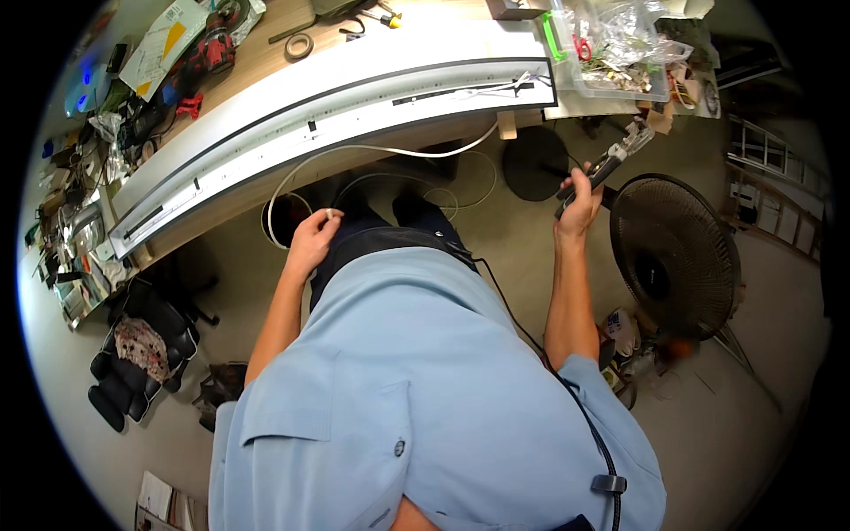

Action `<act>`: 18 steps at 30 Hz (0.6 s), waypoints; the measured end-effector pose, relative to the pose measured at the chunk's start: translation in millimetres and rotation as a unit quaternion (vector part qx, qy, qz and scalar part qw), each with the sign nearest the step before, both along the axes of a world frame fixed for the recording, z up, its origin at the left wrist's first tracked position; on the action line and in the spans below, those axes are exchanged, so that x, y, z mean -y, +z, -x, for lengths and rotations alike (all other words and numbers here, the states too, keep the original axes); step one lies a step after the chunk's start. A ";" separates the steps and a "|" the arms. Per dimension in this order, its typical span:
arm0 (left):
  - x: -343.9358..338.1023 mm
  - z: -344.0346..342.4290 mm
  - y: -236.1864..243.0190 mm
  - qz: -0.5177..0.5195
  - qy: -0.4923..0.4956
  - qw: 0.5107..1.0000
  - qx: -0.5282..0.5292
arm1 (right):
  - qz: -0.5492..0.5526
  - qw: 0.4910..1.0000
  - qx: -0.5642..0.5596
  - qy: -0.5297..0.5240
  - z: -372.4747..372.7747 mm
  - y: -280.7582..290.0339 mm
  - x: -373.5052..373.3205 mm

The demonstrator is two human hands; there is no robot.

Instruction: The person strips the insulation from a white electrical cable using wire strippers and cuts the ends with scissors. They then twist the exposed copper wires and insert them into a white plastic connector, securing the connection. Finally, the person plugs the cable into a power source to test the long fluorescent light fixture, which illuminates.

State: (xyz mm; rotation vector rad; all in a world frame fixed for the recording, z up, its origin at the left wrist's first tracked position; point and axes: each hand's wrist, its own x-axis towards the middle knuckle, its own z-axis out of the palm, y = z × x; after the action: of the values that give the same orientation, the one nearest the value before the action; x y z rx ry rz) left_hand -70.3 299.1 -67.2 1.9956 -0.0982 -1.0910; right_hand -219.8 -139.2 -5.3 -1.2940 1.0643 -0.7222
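Long white light panel, smooth, black-edged, flat on wooden tabletop. Below its front edge: left hand, fingers pinched on thin white cable; right hand gripping black-handled crimping tool. Open floor beneath; round mesh fan right.

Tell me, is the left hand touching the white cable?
Touching. The head view shows the left hand with its fingers closed around the end of the white cable.

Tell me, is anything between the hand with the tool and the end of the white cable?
Nothing visible stands between them. The right hand holds the hand tool up in open air, and the left hand pinches the white cable end, apart from it.
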 end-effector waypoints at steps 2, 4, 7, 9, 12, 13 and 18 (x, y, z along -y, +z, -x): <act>6.4 1.5 -4.1 -0.079 -0.048 0.995 0.034 | 0.046 0.997 -0.054 0.028 23.0 -5.7 -15.3; -0.5 9.9 -10.9 -0.130 -0.048 0.988 0.066 | 0.094 0.988 -0.105 0.066 44.8 -15.1 -31.0; -14.7 24.3 -15.3 -0.165 0.036 0.983 0.070 | -0.006 0.988 -0.118 0.103 74.1 -34.4 -50.5; -11.5 31.4 -9.2 -0.123 0.072 0.988 0.053 | -0.057 0.982 -0.142 0.113 89.4 -50.3 -62.2; 20.9 36.1 18.1 -0.022 0.057 0.998 -0.024 | -0.154 0.965 -0.174 0.123 105.2 -66.8 -74.7; 37.6 35.7 30.1 0.009 0.006 0.999 -0.037 | -0.193 0.953 -0.202 0.114 110.1 -68.2 -79.6; 126.9 42.8 79.6 0.196 -0.073 0.937 -0.281 | -0.465 0.883 -0.047 0.045 120.3 -51.5 -112.7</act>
State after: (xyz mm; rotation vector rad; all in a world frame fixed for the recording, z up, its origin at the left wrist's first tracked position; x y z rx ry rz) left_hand -113.1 172.2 12.4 1.2854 -0.1483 -1.5626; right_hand -340.1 -26.5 -56.8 -0.5297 1.1963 -0.0177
